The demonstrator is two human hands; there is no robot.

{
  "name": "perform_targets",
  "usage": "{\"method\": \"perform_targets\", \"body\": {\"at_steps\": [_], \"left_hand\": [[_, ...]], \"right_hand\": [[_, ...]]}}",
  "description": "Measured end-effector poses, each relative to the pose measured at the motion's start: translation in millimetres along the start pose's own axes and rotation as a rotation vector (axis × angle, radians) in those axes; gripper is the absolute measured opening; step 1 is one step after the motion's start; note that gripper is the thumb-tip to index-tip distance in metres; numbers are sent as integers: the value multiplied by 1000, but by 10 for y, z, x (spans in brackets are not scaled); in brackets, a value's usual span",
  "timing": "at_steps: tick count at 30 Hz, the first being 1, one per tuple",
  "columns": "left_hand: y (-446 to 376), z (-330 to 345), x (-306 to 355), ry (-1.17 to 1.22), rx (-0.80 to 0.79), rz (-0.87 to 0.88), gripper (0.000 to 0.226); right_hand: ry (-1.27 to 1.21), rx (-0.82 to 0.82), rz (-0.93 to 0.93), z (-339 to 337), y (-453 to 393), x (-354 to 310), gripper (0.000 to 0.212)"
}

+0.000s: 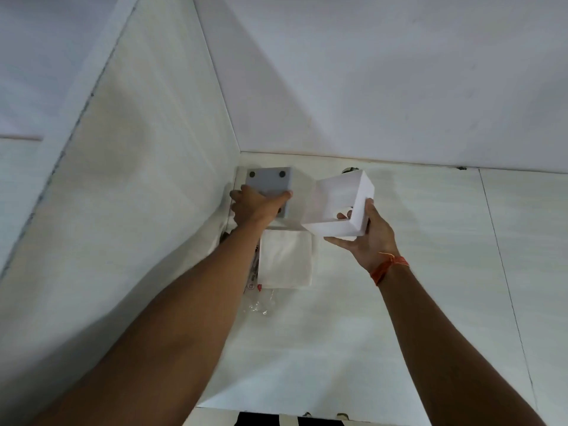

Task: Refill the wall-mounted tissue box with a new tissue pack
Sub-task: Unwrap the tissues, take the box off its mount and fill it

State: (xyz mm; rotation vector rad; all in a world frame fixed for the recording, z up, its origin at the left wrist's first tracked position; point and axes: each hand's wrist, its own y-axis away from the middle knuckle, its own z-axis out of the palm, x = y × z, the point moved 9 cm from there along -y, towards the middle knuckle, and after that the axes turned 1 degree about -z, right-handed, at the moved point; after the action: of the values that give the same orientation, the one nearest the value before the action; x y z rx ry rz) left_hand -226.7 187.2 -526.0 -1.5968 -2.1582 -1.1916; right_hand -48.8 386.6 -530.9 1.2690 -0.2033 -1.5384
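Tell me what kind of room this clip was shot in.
Probably a bathroom or washroom corner, though no fixtures show. The walls are large pale tiles with thin joints, a grey mount plate sits in the corner, and a white tissue box cover and tissue pack are being handled.

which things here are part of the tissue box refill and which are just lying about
Part of the job:
- grey plate, gripped by the left hand
- white box cover, held open-side out by the right hand
- white tissue stack below the plate
- clear plastic wrapper under the stack

Just there:
- orange wrist thread
- tiled wall
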Motion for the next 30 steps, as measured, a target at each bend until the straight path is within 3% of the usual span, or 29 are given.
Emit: {"method": "perform_targets", "body": {"at_steps": [4,8,14,20,25,30], "left_hand": [[-241,161,-68,-303,95,-5,121],[-261,211,-143,-353,107,38,126],[488,-137,-292,-96,239,88,75],[874,356,-898,-217,-192,-239,100],[779,424,-1020,-245,-166,-291,91],[812,512,-1031,-105,-232,-304,78]], "right_hand": [[-49,-18,6,-97,-128,136,47],[-82,-42,39,-103,-123,226,54],[-61,-70,57,2,122,196,40],[-55,-68,42,-65,316,240,32],[-13,-13,30,-350,363,313,32],[2,50,23,-543,443,366,31]]}}
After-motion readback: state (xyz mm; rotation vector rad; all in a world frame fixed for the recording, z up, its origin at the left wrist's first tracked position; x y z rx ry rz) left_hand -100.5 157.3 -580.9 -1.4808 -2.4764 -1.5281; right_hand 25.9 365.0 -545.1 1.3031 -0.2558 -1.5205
